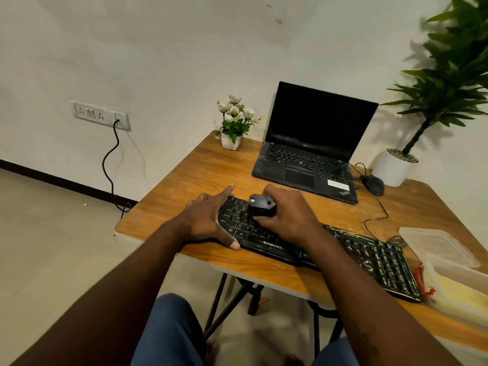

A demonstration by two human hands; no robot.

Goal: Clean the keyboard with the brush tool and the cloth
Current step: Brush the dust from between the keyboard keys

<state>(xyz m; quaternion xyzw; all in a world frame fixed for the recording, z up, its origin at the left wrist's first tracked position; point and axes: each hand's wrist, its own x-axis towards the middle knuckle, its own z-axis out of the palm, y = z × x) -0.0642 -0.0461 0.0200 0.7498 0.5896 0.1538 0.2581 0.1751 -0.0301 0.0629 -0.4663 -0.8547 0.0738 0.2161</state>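
A black keyboard [364,254] lies slantwise on the wooden table [184,180], its right half speckled with pale debris. My left hand [208,217] grips the keyboard's left end, thumb on the front edge and fingers along the far edge. My right hand [287,212] holds a dark grey brush tool [261,203] pressed down on the keys of the left half. The bristles are hidden under the tool. I see no cloth.
An open black laptop [311,143] stands behind the keyboard, with a black mouse [373,184] and its cable to the right. A small flower pot [232,140] sits at the far corner. A clear plastic box [456,281] and its lid [438,244] sit right of the keyboard. A large potted plant [396,167] stands at the back right.
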